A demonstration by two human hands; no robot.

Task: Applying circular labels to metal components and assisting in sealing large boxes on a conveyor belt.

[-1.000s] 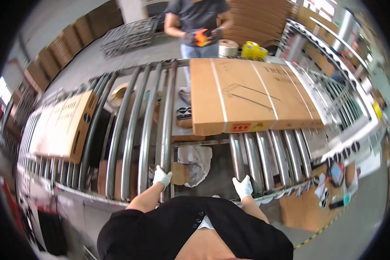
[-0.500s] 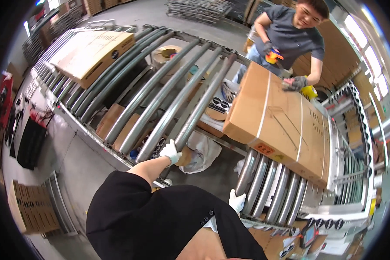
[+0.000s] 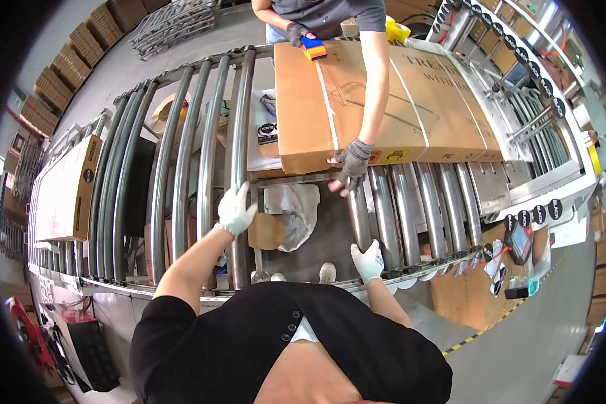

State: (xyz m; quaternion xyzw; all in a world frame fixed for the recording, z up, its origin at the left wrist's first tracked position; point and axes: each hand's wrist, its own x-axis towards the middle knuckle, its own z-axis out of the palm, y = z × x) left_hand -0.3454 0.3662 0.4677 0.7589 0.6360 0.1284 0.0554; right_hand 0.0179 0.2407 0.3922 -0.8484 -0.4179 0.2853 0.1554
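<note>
My left hand (image 3: 236,211), in a white glove, lies on a steel roller (image 3: 241,128) of the conveyor, thumb spread and fingers apart. At the near end of another roller (image 3: 358,215), across the gap, my right hand (image 3: 367,262) rests, also white-gloved, with its fingers apart. Beyond that hand a large strapped carton (image 3: 411,81) lies flat over the rollers. A co-worker leans over it: one grey-gloved hand (image 3: 300,31) holds a blue and orange handheld tool (image 3: 313,48), while the other hand (image 3: 354,161) reaches down past the carton's near edge.
A second carton (image 3: 67,192) sits on the rollers at far left. Between the roller sections is a gap with a white plastic bag (image 3: 293,215) below. A metal frame (image 3: 552,128) stands at right. A handheld device (image 3: 518,239) lies at the near right.
My view has turned to the right. The co-worker's arm has come across the carton and that hand is now at its near edge. My hands remain on the rollers.
</note>
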